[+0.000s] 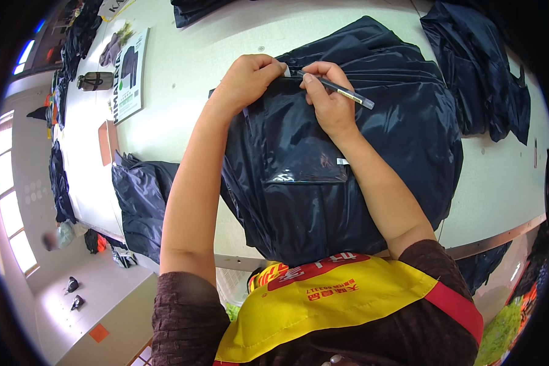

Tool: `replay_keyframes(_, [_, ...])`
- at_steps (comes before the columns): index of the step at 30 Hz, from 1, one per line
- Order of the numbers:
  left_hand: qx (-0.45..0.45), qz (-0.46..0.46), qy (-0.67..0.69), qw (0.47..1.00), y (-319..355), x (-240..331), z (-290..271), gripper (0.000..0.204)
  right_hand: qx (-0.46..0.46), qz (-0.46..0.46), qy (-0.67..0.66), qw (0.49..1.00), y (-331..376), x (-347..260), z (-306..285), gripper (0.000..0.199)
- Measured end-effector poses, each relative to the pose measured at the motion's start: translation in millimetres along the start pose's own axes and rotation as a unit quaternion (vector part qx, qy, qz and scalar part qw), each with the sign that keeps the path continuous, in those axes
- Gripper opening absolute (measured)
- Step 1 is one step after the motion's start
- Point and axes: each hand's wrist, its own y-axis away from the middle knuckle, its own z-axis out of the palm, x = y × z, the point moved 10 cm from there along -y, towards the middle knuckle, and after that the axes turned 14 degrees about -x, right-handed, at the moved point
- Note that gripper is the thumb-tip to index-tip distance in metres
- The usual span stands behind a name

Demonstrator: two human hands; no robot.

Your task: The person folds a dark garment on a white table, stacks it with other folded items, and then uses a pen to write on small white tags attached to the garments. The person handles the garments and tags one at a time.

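A pile of shiny dark navy garments (402,140) lies on the table in front of me. At the top edge of the uppermost piece, my left hand (248,80) is closed, its thumb and fingers pinching a small white label (287,71). My right hand (333,105) grips a dark pen (338,89) with a clear end that points out to the right. The pen's other end is close beside the label; whether it touches cannot be made out. Lower on the same piece are a clear plastic pocket (308,169) and a little white tag (342,161).
More dark garments (470,70) lie at the right, with another dark bundle (145,201) left of my left arm. Farther left are a printed sheet (131,76) and a dark round container (95,81). The table's front edge (494,235) runs near my body.
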Motion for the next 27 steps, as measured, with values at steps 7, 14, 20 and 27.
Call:
replay_keyframes(7, [0.016, 0.021, 0.06, 0.998, -0.4, -6.0, 0.2, 0.025, -0.005, -0.007, 0.026, 1.0, -0.3, -5.0, 4.3, 0.016])
replay_keyframes(14, [0.033, 0.014, 0.072, 0.997, 1.0, -7.8, -0.6, 0.025, -0.011, -0.01, 0.043, 0.999, -1.3, -6.1, 6.4, 0.015])
replay_keyframes(20, [0.038, 0.001, 0.081, 0.996, 1.7, -8.9, -1.3, 0.025, -0.011, -0.03, 0.07, 0.997, -1.8, -8.7, 7.6, 0.015])
replay_keyframes(27, [0.043, -0.006, 0.087, 0.995, 1.6, -10.6, -0.6, 0.025, -0.006, -0.035, 0.086, 0.996, -2.0, -9.1, 6.2, 0.015])
